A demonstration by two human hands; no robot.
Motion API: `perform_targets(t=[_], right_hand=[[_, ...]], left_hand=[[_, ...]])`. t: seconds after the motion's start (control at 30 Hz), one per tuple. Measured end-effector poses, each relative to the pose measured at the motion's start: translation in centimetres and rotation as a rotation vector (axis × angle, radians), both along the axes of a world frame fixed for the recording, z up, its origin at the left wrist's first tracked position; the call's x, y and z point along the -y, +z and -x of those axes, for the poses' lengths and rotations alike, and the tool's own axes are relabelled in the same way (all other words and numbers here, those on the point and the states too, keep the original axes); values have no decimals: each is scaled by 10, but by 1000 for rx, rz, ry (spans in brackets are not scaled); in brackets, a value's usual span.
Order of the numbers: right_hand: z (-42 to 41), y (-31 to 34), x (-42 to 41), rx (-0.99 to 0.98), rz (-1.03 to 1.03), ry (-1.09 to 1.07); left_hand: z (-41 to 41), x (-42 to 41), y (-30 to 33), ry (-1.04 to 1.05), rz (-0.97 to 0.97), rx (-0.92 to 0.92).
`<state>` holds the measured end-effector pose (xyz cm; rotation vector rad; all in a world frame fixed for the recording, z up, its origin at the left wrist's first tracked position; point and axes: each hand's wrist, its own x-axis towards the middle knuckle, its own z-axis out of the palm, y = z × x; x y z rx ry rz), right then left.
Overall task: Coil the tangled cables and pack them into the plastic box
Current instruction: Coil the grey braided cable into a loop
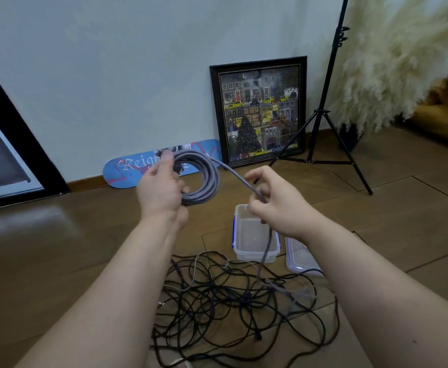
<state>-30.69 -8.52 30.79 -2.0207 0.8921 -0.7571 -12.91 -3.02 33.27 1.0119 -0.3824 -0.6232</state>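
Cables on floor: black tangle (233, 309) spread over the wooden floor (58, 248) between the forearms, just in front of the box.
Grey cable coil: round loops (204, 179) held up in the air above the floor, one strand running across to the right hand and then hanging down into the tangle.
Box: clear plastic box (254, 235) with blue clips, open, on the floor beyond the tangle.
Lid: clear lid (297, 258) lying flat just right of the box.
Left hand: left hand (160, 189) curled round the near side of the coil, gripping it.
Right hand: right hand (278, 200) pinching the grey strand between thumb and curled fingers.
Background: framed picture (260, 110), skateboard deck (148, 166) and tripod (323, 115) by the wall.
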Motion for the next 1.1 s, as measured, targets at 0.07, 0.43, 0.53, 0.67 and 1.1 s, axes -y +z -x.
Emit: perform_targets(t=[0.07,0.43,0.53,0.67,1.1], right_hand=[[8,-2,7,76,-50,-84],[-9,1,-12,-548,479,-93],[-33,16,-34,-620,485,216],[-42,36,-37,-213,293,327],[-40,13,-12,132,202,-288]], left_hand=[[-10,-1,-1,110,-10,-48],[-38,1,-11,369,-123,39],[-32,2,-16,316,-141,310],[-12,8,-22,83,-166,494],[32,4,-27,-390,-199,330]])
